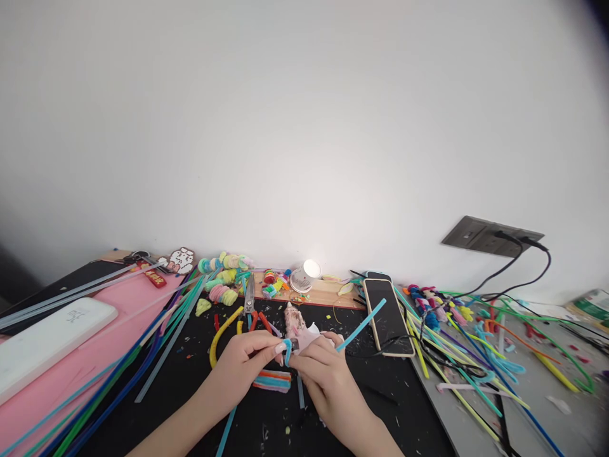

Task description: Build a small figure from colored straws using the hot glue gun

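Near the front middle of the black mat, my left hand (252,355) pinches the looped end of a light-blue pipe cleaner (362,325). My right hand (330,374) is closed on the same pipe cleaner, whose straight end sticks out up and to the right. A small grey piece and a pale pink piece (309,336) sit between the hands, partly hidden by the fingers. Just behind them lies a pinkish-brown mottled object (294,320). Beneath the hands is a bundle of short coloured pipe cleaner pieces (273,381).
Scissors (249,295) and a curved yellow pipe cleaner (217,339) lie left of the hands. A white cup (306,277) stands by the wall. To the right are a phone (389,317), black cables and scattered pipe cleaners. A white box-like device (57,343) rests on pink at left.
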### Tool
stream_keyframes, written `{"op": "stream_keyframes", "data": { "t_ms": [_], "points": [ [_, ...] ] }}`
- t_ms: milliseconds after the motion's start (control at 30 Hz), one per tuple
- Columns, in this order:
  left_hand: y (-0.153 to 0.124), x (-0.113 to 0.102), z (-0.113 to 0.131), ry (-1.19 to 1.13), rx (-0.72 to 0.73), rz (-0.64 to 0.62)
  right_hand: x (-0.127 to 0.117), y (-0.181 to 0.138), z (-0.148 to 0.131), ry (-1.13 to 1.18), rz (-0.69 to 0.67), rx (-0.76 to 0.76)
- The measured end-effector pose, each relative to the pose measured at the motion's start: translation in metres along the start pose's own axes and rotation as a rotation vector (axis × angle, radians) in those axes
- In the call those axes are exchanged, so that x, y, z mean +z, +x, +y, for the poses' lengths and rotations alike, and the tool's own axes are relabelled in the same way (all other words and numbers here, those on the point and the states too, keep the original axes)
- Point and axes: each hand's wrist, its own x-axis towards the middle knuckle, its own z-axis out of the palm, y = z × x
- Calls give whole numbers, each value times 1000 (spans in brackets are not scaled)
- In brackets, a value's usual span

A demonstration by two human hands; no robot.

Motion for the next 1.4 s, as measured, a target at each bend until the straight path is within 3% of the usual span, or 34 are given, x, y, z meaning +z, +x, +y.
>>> {"op": "stream_keyframes", "data": {
  "t_ms": [167,433,767,1200,1300,1400],
  "points": [
    [0,-2,-3,16,-68,39,1,-2,6,-26,102,88],
    [-5,-5,7,-29,-138,-63,-3,0,9,-98,238,180],
    [-2,0,-8,-82,-84,-62,-6,1,1,-93,91,146],
    [0,0,-9,-193,-166,-58,-6,1,0,-79,83,125],
    [1,0,-11,-207,-179,-43,-4,0,3,-96,150,101],
    [2,-2,-11,-261,-197,36,-3,-2,9,-126,327,122]
  ]
}}
